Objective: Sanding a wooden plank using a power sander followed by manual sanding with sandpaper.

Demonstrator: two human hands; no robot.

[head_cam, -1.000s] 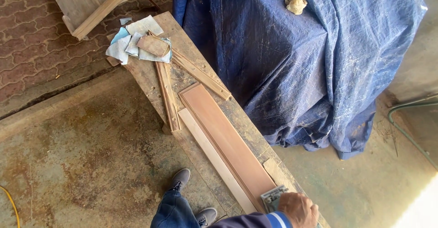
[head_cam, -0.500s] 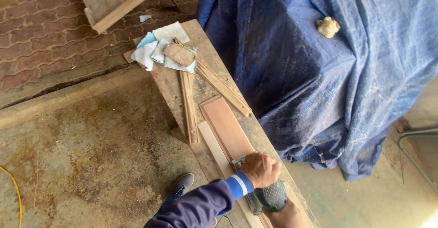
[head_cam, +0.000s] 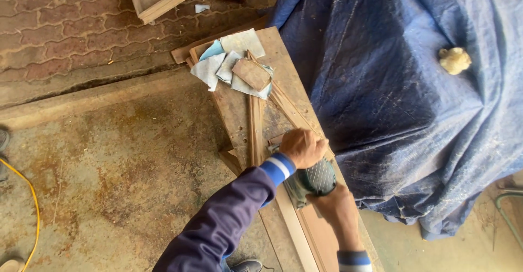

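A green-grey power sander (head_cam: 316, 177) rests on a long reddish board (head_cam: 320, 238) lying on a narrow wooden bench (head_cam: 233, 106). My left hand (head_cam: 302, 147), in a dark purple sleeve with a blue and white cuff, is closed over the sander's front end near the far end of the board. My right hand (head_cam: 336, 206) grips the sander's rear from behind. A pale wooden strip (head_cam: 291, 224) lies along the left side of the board. The board's far end is hidden under the sander and hands.
Sheets of sandpaper (head_cam: 234, 65) and loose slats (head_cam: 255, 130) lie at the bench's far end. A blue tarp (head_cam: 403, 87) covers something bulky on the right, with a yellowish wad (head_cam: 455, 59) on it. A yellow cable (head_cam: 34, 206) runs over the concrete floor at left.
Both hands and the sander have travelled along the board from its near end to its far end. The view has shifted with them.
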